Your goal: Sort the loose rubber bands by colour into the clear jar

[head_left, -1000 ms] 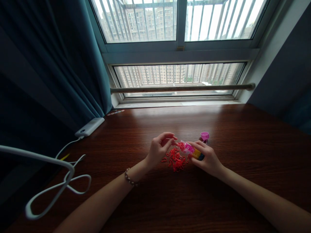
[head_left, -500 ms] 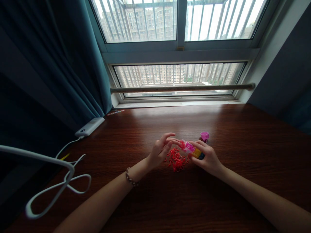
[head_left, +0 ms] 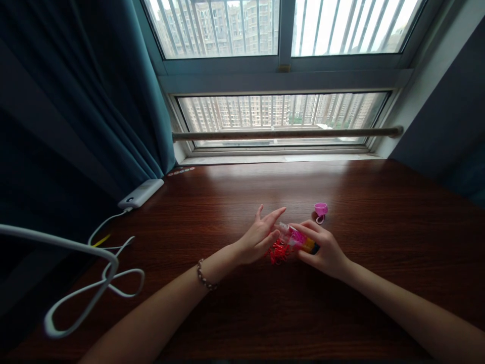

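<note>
My right hand (head_left: 326,251) is wrapped around a small clear bottle (head_left: 296,237) filled with bands of pink, yellow and dark blue. The bottle lies tilted, its transparent end pointing left. Beside that end is my left hand (head_left: 257,238), fingers spread; I cannot tell whether it touches the bottle. Below the bottle's left end lies a loose pile of thin red rubber bands (head_left: 279,253), partly covered by my left hand. A pink cap (head_left: 321,209) with a ring-like loop rests on the table just beyond my right hand.
The brown wooden table (head_left: 242,313) runs up to a window with a horizontal rail (head_left: 284,135). At the left, a white power bank (head_left: 142,193) trails a white cable (head_left: 79,241) beside a blue curtain (head_left: 125,111). A flat patterned strip (head_left: 181,171) lies near the sill.
My left fingers have spread and shifted slightly right, over part of the red pile. Less red shows at the bottle's mouth. My right hand keeps its hold; the view has tilted slightly.
</note>
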`<state>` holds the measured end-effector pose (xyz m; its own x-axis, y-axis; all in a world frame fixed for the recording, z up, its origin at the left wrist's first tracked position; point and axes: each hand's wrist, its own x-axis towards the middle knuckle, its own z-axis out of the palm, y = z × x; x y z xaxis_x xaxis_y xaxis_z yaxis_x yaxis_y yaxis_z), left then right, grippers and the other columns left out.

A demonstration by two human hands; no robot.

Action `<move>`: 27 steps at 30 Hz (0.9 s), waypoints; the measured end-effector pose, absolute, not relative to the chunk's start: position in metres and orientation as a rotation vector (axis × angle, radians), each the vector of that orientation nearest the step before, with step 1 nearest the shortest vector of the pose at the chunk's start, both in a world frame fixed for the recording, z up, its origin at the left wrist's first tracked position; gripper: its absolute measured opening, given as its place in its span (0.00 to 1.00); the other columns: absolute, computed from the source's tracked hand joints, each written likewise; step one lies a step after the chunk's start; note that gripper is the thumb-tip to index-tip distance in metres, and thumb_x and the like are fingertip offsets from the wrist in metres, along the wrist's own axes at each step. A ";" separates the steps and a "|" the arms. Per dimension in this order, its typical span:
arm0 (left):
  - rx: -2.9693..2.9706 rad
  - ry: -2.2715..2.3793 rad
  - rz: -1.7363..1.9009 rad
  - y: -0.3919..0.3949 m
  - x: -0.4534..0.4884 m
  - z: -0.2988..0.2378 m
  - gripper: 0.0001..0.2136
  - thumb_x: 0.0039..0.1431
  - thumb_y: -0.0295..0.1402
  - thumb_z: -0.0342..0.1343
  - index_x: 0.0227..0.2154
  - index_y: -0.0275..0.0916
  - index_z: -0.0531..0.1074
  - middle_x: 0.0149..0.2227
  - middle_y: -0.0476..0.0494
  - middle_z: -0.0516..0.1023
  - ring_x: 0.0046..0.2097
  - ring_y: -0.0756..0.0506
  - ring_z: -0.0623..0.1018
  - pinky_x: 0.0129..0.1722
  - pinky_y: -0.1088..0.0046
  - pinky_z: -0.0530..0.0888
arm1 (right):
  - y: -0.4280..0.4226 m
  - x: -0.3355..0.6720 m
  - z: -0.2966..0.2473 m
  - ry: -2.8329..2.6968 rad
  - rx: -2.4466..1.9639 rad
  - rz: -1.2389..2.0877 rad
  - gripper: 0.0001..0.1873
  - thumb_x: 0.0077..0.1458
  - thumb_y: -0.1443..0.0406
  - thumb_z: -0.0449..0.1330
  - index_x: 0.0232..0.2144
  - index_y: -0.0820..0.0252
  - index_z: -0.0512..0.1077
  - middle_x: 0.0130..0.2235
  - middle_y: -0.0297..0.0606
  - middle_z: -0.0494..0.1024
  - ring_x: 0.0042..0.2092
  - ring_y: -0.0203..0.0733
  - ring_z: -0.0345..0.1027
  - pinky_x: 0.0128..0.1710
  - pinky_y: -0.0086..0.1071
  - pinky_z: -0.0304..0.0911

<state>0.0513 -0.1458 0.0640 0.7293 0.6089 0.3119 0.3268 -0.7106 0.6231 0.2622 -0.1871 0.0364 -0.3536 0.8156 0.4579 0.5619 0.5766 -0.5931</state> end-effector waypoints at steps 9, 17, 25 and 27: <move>2.233 0.677 0.765 -0.146 0.053 0.061 0.23 0.62 0.43 0.34 0.57 0.40 0.51 0.58 0.40 0.59 0.59 0.43 0.60 0.59 0.56 0.30 | -0.188 0.260 0.039 -2.044 -1.052 0.479 0.29 0.42 0.72 0.58 0.49 0.55 0.65 0.40 0.37 0.69 0.40 0.42 0.65 0.40 0.32 0.61; 2.054 0.578 0.995 -0.140 0.047 0.072 0.23 0.62 0.41 0.36 0.56 0.34 0.55 0.33 0.40 0.79 0.56 0.43 0.65 0.58 0.53 0.44 | -0.187 0.263 0.042 -1.974 -1.068 0.500 0.24 0.44 0.71 0.58 0.47 0.57 0.67 0.41 0.38 0.69 0.40 0.42 0.65 0.40 0.31 0.60; 2.102 1.242 0.974 -0.111 0.033 0.071 0.13 0.52 0.40 0.53 0.36 0.36 0.71 0.32 0.43 0.76 0.34 0.46 0.75 0.34 0.71 0.69 | -0.181 0.266 0.043 -1.836 -1.113 0.446 0.22 0.47 0.69 0.59 0.47 0.56 0.66 0.42 0.37 0.69 0.42 0.42 0.64 0.43 0.32 0.58; 2.249 1.455 0.624 -0.105 0.025 0.070 0.15 0.46 0.43 0.56 0.31 0.36 0.72 0.31 0.42 0.75 0.32 0.45 0.74 0.31 0.72 0.68 | -0.180 0.267 0.043 -1.819 -1.124 0.439 0.21 0.48 0.68 0.59 0.47 0.57 0.66 0.41 0.37 0.69 0.42 0.42 0.64 0.43 0.32 0.59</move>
